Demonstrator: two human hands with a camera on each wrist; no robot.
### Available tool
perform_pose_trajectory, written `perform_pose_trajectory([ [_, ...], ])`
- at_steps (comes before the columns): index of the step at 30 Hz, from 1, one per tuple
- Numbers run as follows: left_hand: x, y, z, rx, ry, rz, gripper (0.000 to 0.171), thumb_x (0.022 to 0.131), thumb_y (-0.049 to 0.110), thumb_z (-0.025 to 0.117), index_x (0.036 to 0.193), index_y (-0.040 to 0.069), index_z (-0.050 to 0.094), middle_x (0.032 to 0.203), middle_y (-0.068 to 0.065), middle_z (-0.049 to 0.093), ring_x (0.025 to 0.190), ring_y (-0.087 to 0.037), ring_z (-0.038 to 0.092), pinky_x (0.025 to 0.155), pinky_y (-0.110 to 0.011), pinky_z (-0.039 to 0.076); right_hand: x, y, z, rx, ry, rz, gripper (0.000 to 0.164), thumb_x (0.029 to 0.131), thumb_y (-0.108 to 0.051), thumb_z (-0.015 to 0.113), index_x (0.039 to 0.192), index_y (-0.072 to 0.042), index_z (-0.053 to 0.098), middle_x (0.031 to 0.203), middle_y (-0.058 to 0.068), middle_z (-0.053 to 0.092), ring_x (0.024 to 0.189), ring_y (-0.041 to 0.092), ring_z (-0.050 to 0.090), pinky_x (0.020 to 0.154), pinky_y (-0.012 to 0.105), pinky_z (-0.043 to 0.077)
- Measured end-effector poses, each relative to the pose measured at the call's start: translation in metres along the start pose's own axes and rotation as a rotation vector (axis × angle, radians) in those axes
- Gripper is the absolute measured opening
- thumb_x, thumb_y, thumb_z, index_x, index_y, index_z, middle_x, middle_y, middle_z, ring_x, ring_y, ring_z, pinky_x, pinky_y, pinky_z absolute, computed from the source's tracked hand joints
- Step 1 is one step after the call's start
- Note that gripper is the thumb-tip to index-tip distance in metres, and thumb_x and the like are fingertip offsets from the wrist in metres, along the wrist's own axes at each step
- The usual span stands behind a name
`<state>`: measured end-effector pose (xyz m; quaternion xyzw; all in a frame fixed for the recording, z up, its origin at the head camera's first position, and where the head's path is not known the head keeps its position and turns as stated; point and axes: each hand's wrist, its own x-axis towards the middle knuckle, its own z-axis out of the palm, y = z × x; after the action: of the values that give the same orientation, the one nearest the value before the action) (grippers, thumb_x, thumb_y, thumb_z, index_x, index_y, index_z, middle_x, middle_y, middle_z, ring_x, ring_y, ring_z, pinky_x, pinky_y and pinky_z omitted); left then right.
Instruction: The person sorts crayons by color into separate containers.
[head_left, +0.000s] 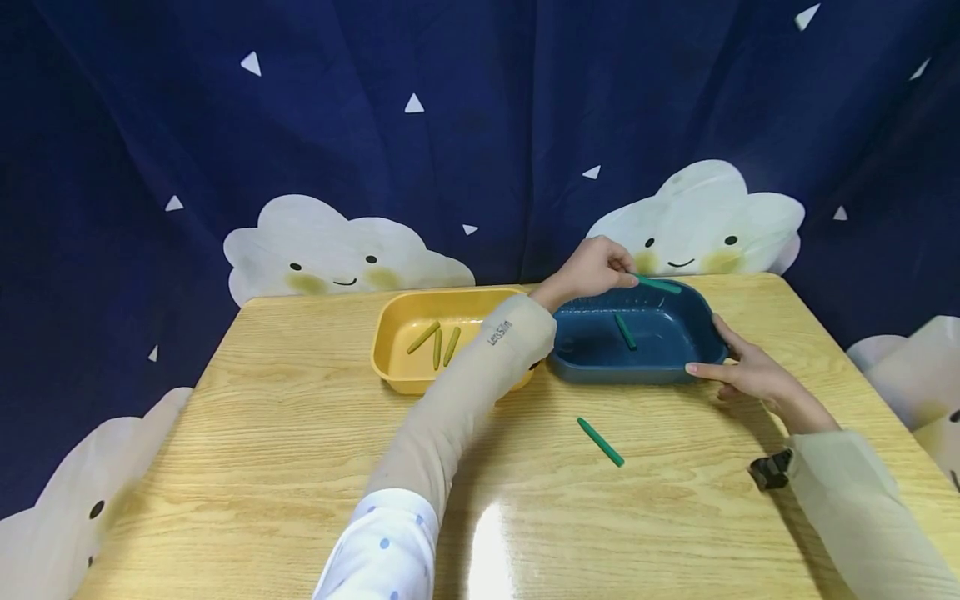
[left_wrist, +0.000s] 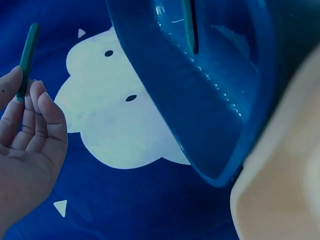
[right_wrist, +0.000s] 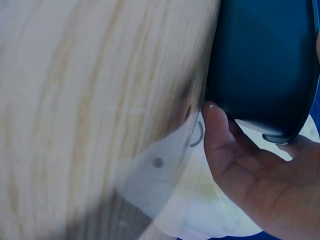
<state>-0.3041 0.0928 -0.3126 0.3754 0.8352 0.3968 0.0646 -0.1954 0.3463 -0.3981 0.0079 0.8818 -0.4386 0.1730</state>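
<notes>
In the head view my left hand (head_left: 596,268) reaches across to the back of the blue plastic bin (head_left: 622,375). Thumb and fingertips pinch one end of a green crayon (head_left: 660,286), which points right over the bin's back rim. A second green crayon (head_left: 626,332) lies on the bin's floor. My right hand (head_left: 753,372) holds the bin's right end, thumb on the front wall and fingers along the side. The right wrist view shows that thumb (right_wrist: 216,122) against the dark blue wall (right_wrist: 260,65).
A yellow bin (head_left: 390,385) stands left of the blue one, with several olive-yellow crayons (head_left: 437,350) inside; my left forearm covers its right part. Another green crayon (head_left: 601,442) lies on the wooden table (head_left: 300,467) in front. A dark blue curtain (head_left: 480,150) hangs behind.
</notes>
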Motion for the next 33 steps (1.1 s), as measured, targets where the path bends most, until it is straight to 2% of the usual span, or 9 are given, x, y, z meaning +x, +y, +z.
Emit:
perform_pose_trajectory([
  [4,0.011,-0.001,0.005,0.027,0.016,-0.014,0.013,0.083,0.012,0.067,0.092,0.003,0.070,0.086,-0.004,0.066,0.074,-0.010,0.052,0.067,-0.014,0.041,0.002,0.001,-0.001,0.009,-0.004,0.011,0.103,0.084,-0.037,0.065,0.140,-0.024,-0.022,0.140,0.038,0.003,0.051,0.018,0.046,0.059,0.033,0.045],
  [7,0.017,-0.003,0.008,0.029,0.059,-0.022,0.012,0.082,0.011,0.068,0.090,0.003,0.071,0.084,-0.003,0.066,0.073,-0.009,0.053,0.065,-0.014,0.041,0.004,0.001,-0.002,-0.008,0.003,0.007,0.103,0.084,-0.036,0.064,0.140,-0.022,-0.021,0.140,0.040,0.000,0.052,0.019,0.047,0.058,0.033,0.045],
  [10,0.021,-0.007,0.012,0.002,0.091,-0.046,0.011,0.081,0.010,0.069,0.089,0.003,0.071,0.085,-0.003,0.066,0.073,-0.010,0.055,0.064,-0.015,0.042,0.004,0.001,-0.002,-0.015,0.007,0.002,0.103,0.084,-0.037,0.064,0.141,-0.022,-0.021,0.140,0.040,0.000,0.052,0.019,0.047,0.057,0.033,0.045],
  [14,0.028,-0.016,0.019,-0.039,0.088,-0.081,0.012,0.081,0.010,0.069,0.091,0.003,0.071,0.087,-0.003,0.066,0.074,-0.010,0.055,0.063,-0.015,0.043,0.001,0.002,-0.002,-0.009,0.002,0.006,0.103,0.085,-0.036,0.064,0.140,-0.022,-0.021,0.141,0.039,0.004,0.051,0.019,0.047,0.058,0.033,0.046],
  [19,0.039,-0.024,0.022,-0.038,0.127,-0.091,0.013,0.080,0.010,0.069,0.091,0.003,0.072,0.087,-0.003,0.067,0.073,-0.010,0.055,0.063,-0.015,0.043,0.001,0.001,0.000,-0.021,0.007,0.002,0.103,0.084,-0.038,0.064,0.141,-0.022,-0.021,0.140,0.038,0.007,0.052,0.019,0.048,0.058,0.032,0.046],
  [26,0.053,-0.031,0.026,-0.014,0.152,-0.084,0.010,0.081,0.011,0.068,0.088,0.005,0.072,0.081,-0.001,0.066,0.070,-0.009,0.054,0.063,-0.013,0.041,0.003,0.003,-0.002,-0.047,0.020,-0.005,0.101,0.086,-0.036,0.062,0.140,-0.020,-0.022,0.140,0.040,-0.002,0.080,0.029,0.054,0.062,0.033,0.049],
  [28,0.055,-0.034,0.027,-0.015,0.167,-0.093,0.010,0.082,0.011,0.068,0.089,0.005,0.072,0.081,-0.001,0.066,0.069,-0.008,0.053,0.062,-0.013,0.041,0.003,0.003,-0.002,-0.039,0.018,-0.002,0.102,0.086,-0.036,0.063,0.140,-0.020,-0.022,0.140,0.040,-0.004,0.078,0.028,0.054,0.063,0.033,0.049],
  [30,0.056,-0.036,0.029,-0.026,0.189,-0.101,0.010,0.082,0.012,0.068,0.089,0.006,0.073,0.081,0.000,0.066,0.070,-0.008,0.054,0.062,-0.013,0.041,0.004,0.004,-0.002,-0.028,0.016,0.001,0.102,0.085,-0.036,0.063,0.140,-0.021,-0.022,0.140,0.040,-0.005,0.068,0.025,0.054,0.062,0.033,0.049],
  [33,0.055,-0.042,0.033,-0.054,0.218,-0.100,0.012,0.081,0.013,0.069,0.090,0.006,0.073,0.083,0.000,0.067,0.070,-0.008,0.055,0.062,-0.013,0.042,0.004,0.004,0.001,-0.009,0.013,-0.001,0.102,0.085,-0.036,0.063,0.140,-0.023,-0.021,0.141,0.039,-0.004,0.061,0.021,0.052,0.061,0.033,0.049],
])
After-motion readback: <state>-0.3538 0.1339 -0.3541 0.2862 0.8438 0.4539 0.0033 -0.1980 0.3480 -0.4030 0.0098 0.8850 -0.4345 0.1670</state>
